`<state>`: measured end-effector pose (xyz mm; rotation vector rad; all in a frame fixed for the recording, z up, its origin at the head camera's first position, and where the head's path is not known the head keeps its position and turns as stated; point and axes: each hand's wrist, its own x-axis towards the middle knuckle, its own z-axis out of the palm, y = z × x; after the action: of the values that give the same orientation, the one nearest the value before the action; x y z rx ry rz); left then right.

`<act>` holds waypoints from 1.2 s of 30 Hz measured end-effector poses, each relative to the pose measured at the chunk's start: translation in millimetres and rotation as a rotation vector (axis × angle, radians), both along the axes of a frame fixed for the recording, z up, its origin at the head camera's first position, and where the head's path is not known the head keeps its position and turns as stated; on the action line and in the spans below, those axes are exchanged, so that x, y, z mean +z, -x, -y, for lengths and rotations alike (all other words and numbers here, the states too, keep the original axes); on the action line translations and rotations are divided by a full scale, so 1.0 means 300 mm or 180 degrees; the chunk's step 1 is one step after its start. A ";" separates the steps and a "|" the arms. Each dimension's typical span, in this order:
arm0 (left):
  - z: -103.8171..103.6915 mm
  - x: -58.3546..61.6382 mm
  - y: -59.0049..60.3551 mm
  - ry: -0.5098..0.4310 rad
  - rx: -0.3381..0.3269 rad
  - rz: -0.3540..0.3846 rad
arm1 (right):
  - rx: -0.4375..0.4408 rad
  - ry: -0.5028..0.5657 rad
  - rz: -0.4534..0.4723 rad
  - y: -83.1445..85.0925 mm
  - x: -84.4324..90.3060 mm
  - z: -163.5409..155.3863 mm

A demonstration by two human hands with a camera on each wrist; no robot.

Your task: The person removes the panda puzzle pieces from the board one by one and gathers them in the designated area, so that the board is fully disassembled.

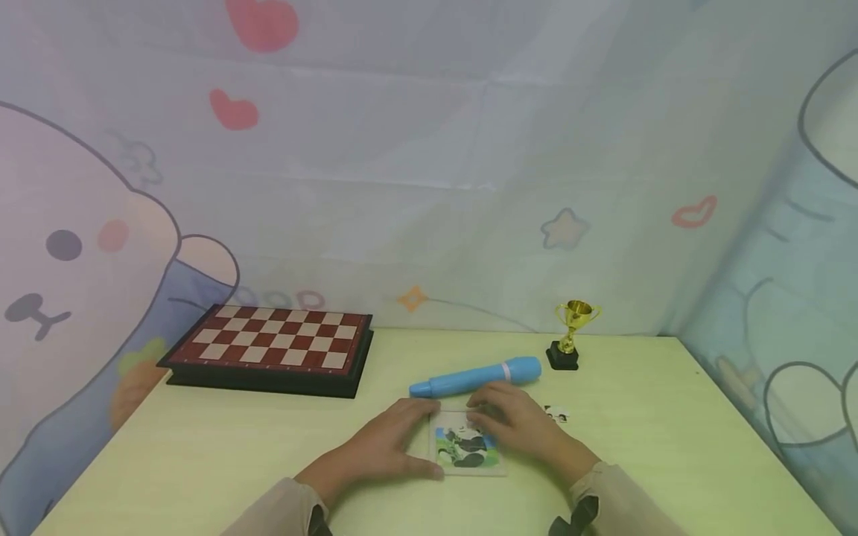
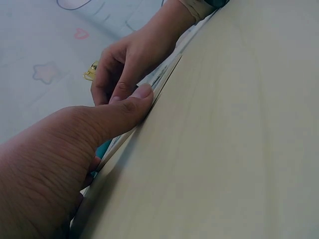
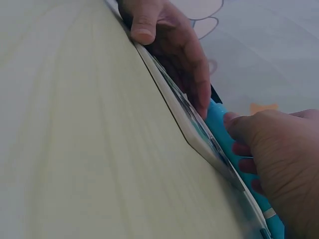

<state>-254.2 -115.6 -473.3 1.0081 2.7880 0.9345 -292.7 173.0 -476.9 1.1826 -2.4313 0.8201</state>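
Observation:
A square panda puzzle in a pale frame lies on the table near its front. My left hand grips its left side, with the thumb at the near corner and the fingers at the far one. Over the upper right part of the picture, my right hand has bent fingers, with fingertips right at the puzzle. Whether a piece sits between those fingers I cannot tell. In the right wrist view, the puzzle frame shows edge-on between both hands. A small black-and-white puzzle piece lies just beyond my right wrist.
Behind the puzzle lies a blue flashlight-shaped tube with a pale band. A gold trophy cup on a black base stands at the back right. At the back left is a red-and-white chessboard box. A printed cloth hangs behind the table.

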 end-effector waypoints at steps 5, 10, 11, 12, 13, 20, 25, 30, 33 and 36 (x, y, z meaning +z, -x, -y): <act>0.004 -0.006 0.001 -0.0004 0.0005 -0.0010 | -0.0056 -0.0115 -0.0103 0.000 -0.024 -0.012; 0.003 -0.006 0.002 -0.0019 -0.0007 -0.0021 | 0.0074 -0.0135 -0.0241 0.005 -0.030 -0.028; 0.002 -0.005 0.002 -0.0023 -0.0014 -0.0022 | 0.0090 -0.0139 -0.0247 0.005 -0.028 -0.029; 0.002 -0.005 0.001 -0.0018 -0.0017 -0.0026 | 0.0117 -0.0139 -0.0267 0.004 -0.027 -0.029; 0.001 -0.004 0.001 -0.0015 -0.0026 -0.0037 | 0.0141 -0.0137 -0.0298 0.003 -0.025 -0.029; 0.003 0.001 0.000 -0.0008 -0.0037 -0.0045 | 0.0214 -0.0152 -0.0405 0.002 -0.021 -0.025; 0.006 0.005 -0.002 -0.0004 -0.0019 -0.0016 | 0.0238 -0.0194 -0.0425 0.002 -0.022 -0.022; 0.005 0.009 -0.002 -0.0032 -0.0022 -0.0022 | 0.0220 -0.0218 -0.0407 0.002 -0.018 -0.019; 0.004 0.004 -0.002 -0.0029 -0.0026 -0.0031 | 0.0189 -0.0224 -0.0367 -0.001 -0.017 -0.018; 0.003 -0.002 0.000 -0.0008 -0.0025 -0.0039 | 0.0141 -0.0205 -0.0275 -0.008 -0.015 -0.019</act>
<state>-254.2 -116.4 -473.9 1.0279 2.7913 0.9344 -290.3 178.9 -481.3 1.2723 -2.3859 0.6931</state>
